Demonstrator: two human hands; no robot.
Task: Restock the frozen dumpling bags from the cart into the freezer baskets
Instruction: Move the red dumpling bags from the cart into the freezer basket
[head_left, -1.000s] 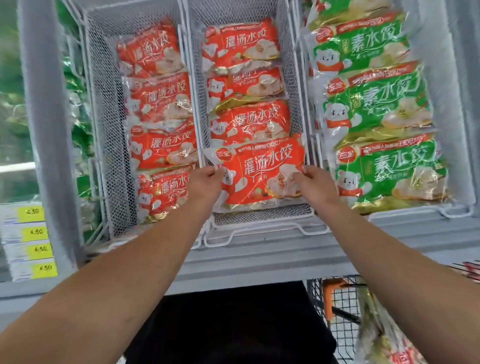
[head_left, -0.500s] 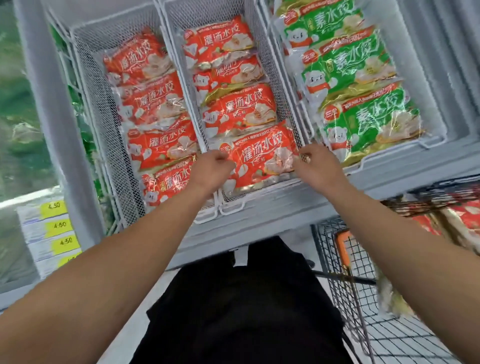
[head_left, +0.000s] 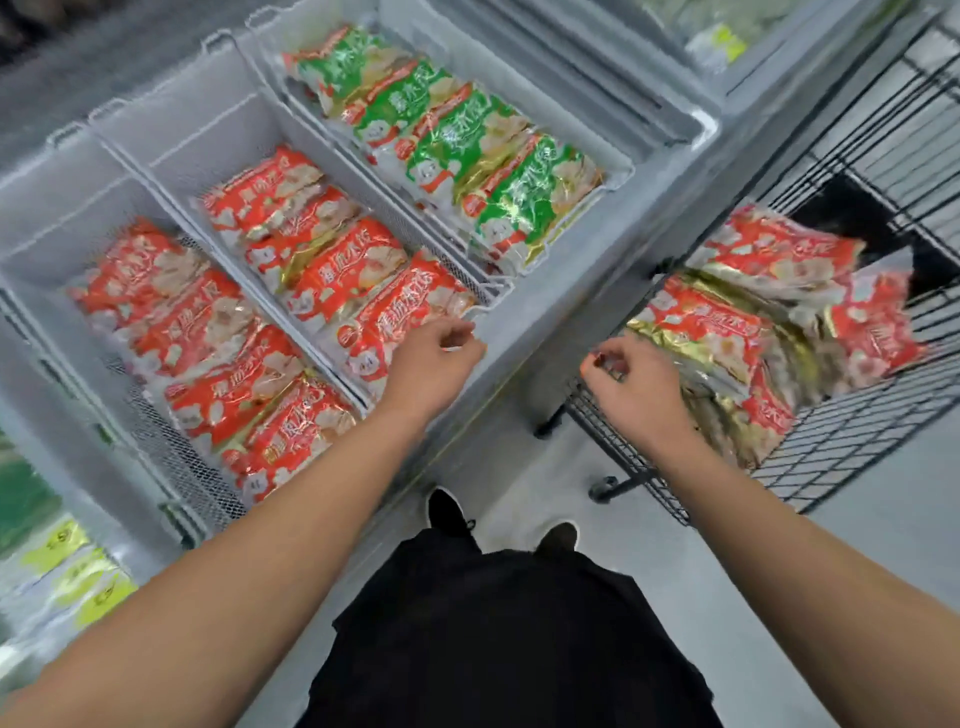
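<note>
Three white mesh freezer baskets stand side by side. The middle basket holds a row of red dumpling bags, and the front red bag lies at its near end. My left hand hovers over that bag's near corner with fingers loosely curled, holding nothing. The left basket is also filled with red bags. The right basket holds green bags. My right hand is over the near edge of the black wire cart, fingers loosely curled and empty, beside the cart's red bags.
The grey freezer rim runs between the baskets and the cart. Yellow price tags sit on the freezer front at lower left. My shoes stand on the grey floor by the cart's wheel.
Both hands have let go of the front red bag, which now lies in the middle basket. My right hand has swung right to the cart, and my view has turned right and down.
</note>
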